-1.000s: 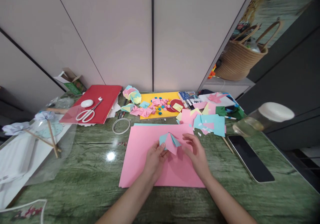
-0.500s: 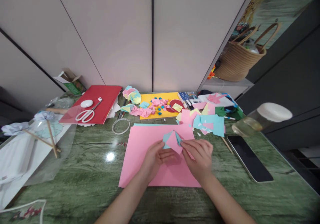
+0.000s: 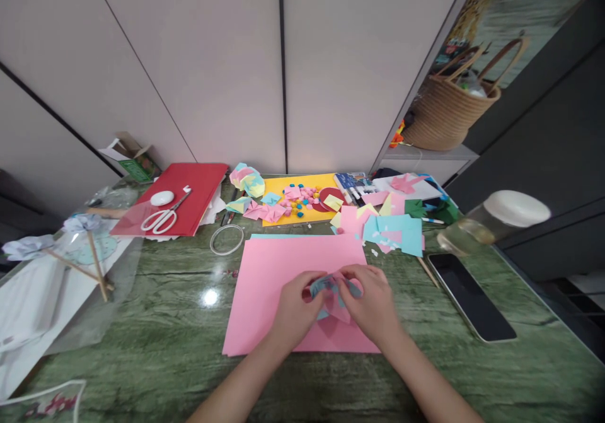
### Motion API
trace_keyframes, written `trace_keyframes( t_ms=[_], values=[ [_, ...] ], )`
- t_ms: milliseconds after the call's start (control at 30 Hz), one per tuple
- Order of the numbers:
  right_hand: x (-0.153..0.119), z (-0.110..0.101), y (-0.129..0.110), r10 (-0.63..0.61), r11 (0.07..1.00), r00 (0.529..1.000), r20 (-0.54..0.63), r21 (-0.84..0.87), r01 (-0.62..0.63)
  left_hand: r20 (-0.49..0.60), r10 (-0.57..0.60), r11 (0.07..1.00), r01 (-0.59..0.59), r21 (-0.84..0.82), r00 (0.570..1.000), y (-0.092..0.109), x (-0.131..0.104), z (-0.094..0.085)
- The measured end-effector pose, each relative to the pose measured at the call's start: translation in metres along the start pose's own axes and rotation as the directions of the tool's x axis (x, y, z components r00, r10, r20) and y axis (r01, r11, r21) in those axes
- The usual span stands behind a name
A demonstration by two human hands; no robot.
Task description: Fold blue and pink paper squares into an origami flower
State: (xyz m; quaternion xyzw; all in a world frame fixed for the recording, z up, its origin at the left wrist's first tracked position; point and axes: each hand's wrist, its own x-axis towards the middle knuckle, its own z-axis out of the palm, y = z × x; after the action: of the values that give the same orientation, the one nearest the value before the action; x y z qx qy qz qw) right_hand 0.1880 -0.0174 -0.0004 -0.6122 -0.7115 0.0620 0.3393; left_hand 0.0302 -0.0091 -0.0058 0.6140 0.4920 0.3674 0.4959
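A folded paper piece point(image 3: 336, 306), pink and light blue, is held between both hands over a stack of pink paper sheets point(image 3: 265, 284). My left hand point(image 3: 299, 303) pinches its left side, thumb and fingers closed on the blue part. On the other side my right hand point(image 3: 373, 297) grips it, with the thumb pressed near the middle. Fingers cover much of the folded paper, and its outline is slightly blurred. A light blue sheet edge point(image 3: 265, 236) peeks out behind the pink stack.
Scissors point(image 3: 165, 215) lie on a red folder point(image 3: 198, 186) at the left. Behind the stack is a yellow sheet point(image 3: 321, 182) with small coloured balls. Paper scraps point(image 3: 401, 231), a phone point(image 3: 472, 300) and a lidded jar point(image 3: 496, 221) are at the right.
Both hands have shifted their hold, thumbs now close together on the paper. The folded piece has come slightly nearer and turned, and its point no longer faces up.
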Motion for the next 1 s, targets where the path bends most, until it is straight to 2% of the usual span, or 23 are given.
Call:
trace_keyframes(
  t_ms=[200,433,700,867,1000],
  values=[
    [-0.003,0.007,0.003,-0.046,0.998,0.99,0.132,-0.041,0.052,-0.022,0.028,0.992,-0.025,0.124,0.999,-0.01,0.0,0.0],
    [-0.005,0.011,0.005,-0.101,0.992,0.984,0.144,-0.057,0.11,-0.053,-0.019,0.998,0.022,0.055,0.998,-0.01,0.0,-0.001],
    [-0.006,0.014,0.005,-0.057,0.998,0.992,0.111,-0.029,0.061,-0.022,-0.005,0.975,0.01,0.222,1.0,-0.007,0.0,-0.001],
    [-0.005,0.012,0.004,0.004,0.998,0.983,0.185,-0.065,0.008,0.0,0.012,0.986,-0.012,0.169,1.0,-0.004,0.0,-0.002],
    [-0.003,0.007,0.002,0.044,0.995,0.973,0.227,-0.099,-0.022,-0.056,-0.009,0.998,0.013,0.068,0.998,-0.001,0.002,-0.005]
  ],
)
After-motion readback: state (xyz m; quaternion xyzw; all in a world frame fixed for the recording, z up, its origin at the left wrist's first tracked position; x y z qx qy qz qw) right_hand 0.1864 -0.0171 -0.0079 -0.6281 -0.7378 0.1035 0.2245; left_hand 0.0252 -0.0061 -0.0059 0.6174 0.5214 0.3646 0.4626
